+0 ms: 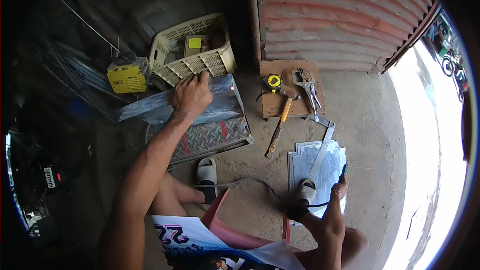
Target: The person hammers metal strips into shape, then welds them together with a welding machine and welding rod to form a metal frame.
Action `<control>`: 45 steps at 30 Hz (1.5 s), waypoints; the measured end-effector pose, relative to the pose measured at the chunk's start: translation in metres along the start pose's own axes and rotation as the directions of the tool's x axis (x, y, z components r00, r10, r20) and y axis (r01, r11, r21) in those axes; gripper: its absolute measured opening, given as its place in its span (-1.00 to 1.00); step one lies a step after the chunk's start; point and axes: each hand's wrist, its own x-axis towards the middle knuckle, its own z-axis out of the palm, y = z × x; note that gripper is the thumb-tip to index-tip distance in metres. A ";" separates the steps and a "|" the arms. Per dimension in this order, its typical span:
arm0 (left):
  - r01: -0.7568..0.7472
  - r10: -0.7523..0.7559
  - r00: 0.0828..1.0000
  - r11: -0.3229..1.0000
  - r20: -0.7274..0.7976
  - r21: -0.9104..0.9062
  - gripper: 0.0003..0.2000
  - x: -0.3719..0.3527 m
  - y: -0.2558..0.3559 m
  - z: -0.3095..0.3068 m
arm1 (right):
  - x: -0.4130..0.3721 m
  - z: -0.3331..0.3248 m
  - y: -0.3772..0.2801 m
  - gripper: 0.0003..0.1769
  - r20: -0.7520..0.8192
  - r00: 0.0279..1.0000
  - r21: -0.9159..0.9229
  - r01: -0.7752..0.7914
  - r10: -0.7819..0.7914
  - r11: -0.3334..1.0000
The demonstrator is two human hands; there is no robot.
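My left hand (192, 96) has its fingers curled over the upper edge of a grey metal panel (222, 101). The panel stands tilted behind a piece of checkered steel plate (212, 137) with red marks. At the lower right, my right hand (334, 215) is closed around a welding electrode holder (344, 172). From its tip a thin welding rod (361, 167) points right. A black cable (267, 186) runs from the holder across the floor to the left. Below the holder lies a flat notched metal sheet (300, 162), with my right slipper (305, 190) over it.
A wooden stool (270, 107) bears a tape measure (273, 81), a hammer (282, 117) and locking pliers (308, 90). A metal square (325, 142) leans onto the sheet. Behind the panel are a cream plastic crate (227, 60) and a yellow machine (128, 76). Corrugated metal (340, 20) stands at the back.
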 end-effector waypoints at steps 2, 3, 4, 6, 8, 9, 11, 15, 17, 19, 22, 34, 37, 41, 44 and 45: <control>-0.017 0.016 0.999 0.999 -0.030 -0.043 -0.63 -0.009 0.004 -0.001 | 0.004 -0.007 0.000 -0.49 0.012 1.000 -0.036 -0.015 0.015 0.999; -0.056 0.057 0.998 0.997 -0.017 0.054 -0.63 0.001 -0.016 -0.014 | -0.017 0.043 -0.023 -0.53 0.096 0.994 -0.012 -0.050 0.050 0.999; -0.046 0.046 0.999 0.999 -0.001 0.014 -0.62 0.000 -0.008 -0.018 | -0.004 0.046 -0.012 -0.56 0.095 0.993 -0.030 -0.070 0.072 0.997; -0.022 0.024 0.999 0.999 0.027 -0.050 -0.51 0.003 0.006 -0.021 | 0.013 0.044 -0.004 -0.61 0.093 0.994 -0.014 -0.049 0.050 0.999; -0.029 0.031 0.999 0.998 0.039 -0.050 -0.50 0.003 0.006 -0.024 | 0.022 0.063 0.014 -0.63 0.106 0.994 -0.032 -0.021 0.025 0.999; -0.028 0.031 0.998 0.998 0.049 -0.064 -0.48 0.002 0.007 -0.025 | 0.021 0.063 0.011 -0.63 0.115 0.993 -0.028 -0.021 0.024 0.999; -0.032 0.036 0.997 0.997 0.062 -0.065 -0.48 0.001 0.009 -0.028 | 0.017 0.052 0.003 -0.65 0.101 0.990 -0.142 -0.080 0.095 0.987; -0.030 0.035 0.995 0.998 0.094 -0.057 -0.50 0.005 0.008 -0.030 | 0.033 0.083 0.042 -0.44 0.123 0.991 -0.238 0.072 -0.043 0.969; -0.027 0.033 0.995 0.997 0.090 -0.069 -0.50 0.004 0.007 -0.025 | 0.027 0.080 0.040 -0.43 0.134 0.991 -0.293 0.030 0.010 0.956; -0.019 0.026 0.996 0.996 0.084 -0.086 -0.51 0.003 0.008 -0.022 | 0.009 0.060 0.014 -0.44 0.124 0.982 -0.357 -0.092 0.145 0.929; 0.006 0.002 0.996 0.996 0.087 -0.084 -0.52 0.004 0.008 -0.025 | -0.022 0.061 -0.021 -0.56 -0.047 0.993 -0.324 -0.118 0.108 0.939; 0.006 -0.001 0.997 0.999 0.080 -0.054 -0.52 0.001 0.006 -0.018 | -0.125 0.134 -0.318 -0.31 0.493 0.770 0.740 -0.127 -0.405 0.660; 0.026 -0.021 0.995 0.998 0.102 -0.052 -0.48 0.002 0.006 -0.018 | -0.117 0.130 -0.326 -0.68 0.158 0.926 0.426 0.249 -0.343 0.870; 0.041 -0.034 0.994 0.997 0.107 -0.064 -0.46 0.002 0.007 -0.018 | -0.124 0.055 -0.310 -0.64 0.463 0.830 0.641 -0.071 -0.311 0.764; 0.046 -0.040 0.995 0.997 0.091 -0.060 -0.47 0.002 0.007 -0.018 | -0.150 -0.025 -0.305 -0.61 0.621 0.694 0.714 -0.310 -0.364 0.627; 0.061 -0.054 0.993 0.996 0.101 -0.064 -0.47 0.002 0.005 -0.016 | -0.159 -0.042 -0.302 -0.61 0.628 0.689 0.705 -0.306 -0.362 0.640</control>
